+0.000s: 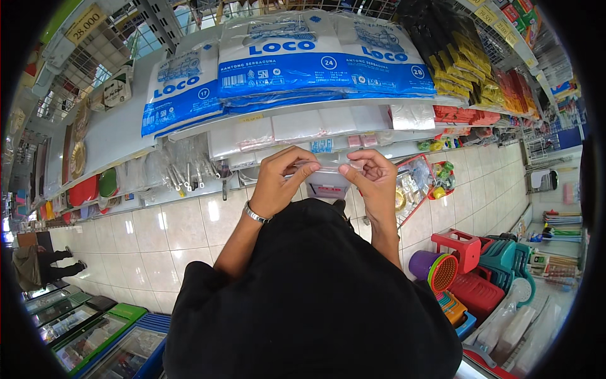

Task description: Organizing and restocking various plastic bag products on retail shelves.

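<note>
Between my two hands hangs a clear plastic bag (329,180) with a printed label near its lower end. My left hand (284,173) pinches the bag's top edge between thumb and fingers, and a metal band circles that wrist. At the opposite end of the same edge, my right hand (371,171) grips it with thumb and curled fingers. Both hands are in front of my body, just before the shelf edge. Part of the bag's lower end is hidden by my black clothing.
Blue-and-white plastic bag packs (284,57) lie on the upper shelf, with black-and-yellow packs (454,61) to their right. A red wire basket (413,189) of goods stands on the tiled floor (147,237). Plastic stools (459,246) are lower right; another person (40,267) stands far left.
</note>
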`<state>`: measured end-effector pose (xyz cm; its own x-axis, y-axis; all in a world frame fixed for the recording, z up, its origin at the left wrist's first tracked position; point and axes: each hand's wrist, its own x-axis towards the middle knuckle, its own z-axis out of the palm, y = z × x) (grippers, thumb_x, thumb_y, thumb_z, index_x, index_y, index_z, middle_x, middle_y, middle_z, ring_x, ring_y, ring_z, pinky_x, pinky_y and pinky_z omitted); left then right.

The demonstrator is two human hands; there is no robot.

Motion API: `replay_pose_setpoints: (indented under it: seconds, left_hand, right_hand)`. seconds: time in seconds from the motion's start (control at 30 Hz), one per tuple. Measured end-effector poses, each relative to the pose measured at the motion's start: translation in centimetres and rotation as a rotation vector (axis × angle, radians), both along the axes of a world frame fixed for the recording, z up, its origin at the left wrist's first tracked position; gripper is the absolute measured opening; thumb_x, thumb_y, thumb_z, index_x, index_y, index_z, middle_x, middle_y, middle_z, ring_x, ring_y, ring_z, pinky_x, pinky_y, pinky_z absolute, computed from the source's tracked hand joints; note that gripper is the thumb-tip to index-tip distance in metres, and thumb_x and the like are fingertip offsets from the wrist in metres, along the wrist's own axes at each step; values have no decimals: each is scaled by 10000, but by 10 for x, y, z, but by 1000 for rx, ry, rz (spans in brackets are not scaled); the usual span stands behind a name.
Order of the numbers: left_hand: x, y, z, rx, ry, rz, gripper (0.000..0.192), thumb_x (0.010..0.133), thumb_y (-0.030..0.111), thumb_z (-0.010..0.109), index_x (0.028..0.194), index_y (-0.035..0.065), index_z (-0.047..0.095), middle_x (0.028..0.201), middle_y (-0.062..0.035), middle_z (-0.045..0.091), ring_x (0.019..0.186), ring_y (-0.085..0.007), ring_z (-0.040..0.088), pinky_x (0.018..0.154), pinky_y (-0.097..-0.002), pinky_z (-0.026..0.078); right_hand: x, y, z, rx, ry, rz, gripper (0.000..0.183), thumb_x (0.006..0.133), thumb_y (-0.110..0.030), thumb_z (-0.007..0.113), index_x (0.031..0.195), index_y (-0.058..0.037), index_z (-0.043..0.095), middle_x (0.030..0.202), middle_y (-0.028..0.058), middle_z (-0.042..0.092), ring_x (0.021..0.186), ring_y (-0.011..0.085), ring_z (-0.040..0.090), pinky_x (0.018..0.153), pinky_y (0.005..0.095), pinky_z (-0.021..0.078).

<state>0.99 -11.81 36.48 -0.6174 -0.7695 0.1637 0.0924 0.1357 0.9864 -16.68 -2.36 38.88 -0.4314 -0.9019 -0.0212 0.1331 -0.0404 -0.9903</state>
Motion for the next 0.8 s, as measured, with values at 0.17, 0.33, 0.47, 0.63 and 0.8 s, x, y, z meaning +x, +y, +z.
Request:
replay_pose_setpoints:
  seconds: [0.17, 0.33, 0.47, 0.63, 0.8]
  left_hand:
    - [-4, 5, -1, 22, 3, 70, 117, 885, 58, 668, 954, -30, 633, 926, -82, 661, 899, -140, 659, 768, -264, 540]
    - [-7, 3, 0, 171, 250, 230, 244, 890, 41, 665, 1105, -15, 565, 870, -54, 644, 859, -106, 635, 774, -248, 528]
    - [-7, -7, -18, 170, 219, 271, 277, 896, 40, 658, 1142, -10, 540, 816, -32, 621, 813, -82, 612, 723, -214, 493]
    - [-21, 10, -56, 514, 301, 387, 293, 946, 123, 612, 1203, 11, 528, 1042, -45, 624, 943, -88, 587, 764, -244, 494]
    - [-12, 52, -91, 957, 340, 272, 348, 966, 200, 581, 1270, 50, 504, 1145, -57, 599, 1011, -157, 604, 840, -324, 526]
  right_hand:
    - [1, 5, -5, -35, -113, 54, 404, 769, 14, 762, 1136, 20, 592, 997, 85, 656, 924, 128, 622, 832, 252, 494]
    - [3, 2, -30, -27, 109, 347, 542, 797, -21, 746, 1278, 21, 500, 1085, 91, 639, 1030, 178, 606, 940, 314, 458]
    - [5, 13, -42, 229, -53, 390, 486, 834, -8, 707, 1266, 40, 490, 1116, 111, 649, 1014, 147, 622, 893, 304, 500]
    - [1, 15, -44, 250, -33, 367, 421, 858, -26, 690, 1241, 40, 527, 1093, 96, 654, 1001, 122, 609, 868, 284, 497]
    - [-3, 10, -42, 178, 516, 610, 412, 844, -288, 703, 1121, 1, 602, 961, 194, 660, 900, 257, 653, 815, 369, 501]
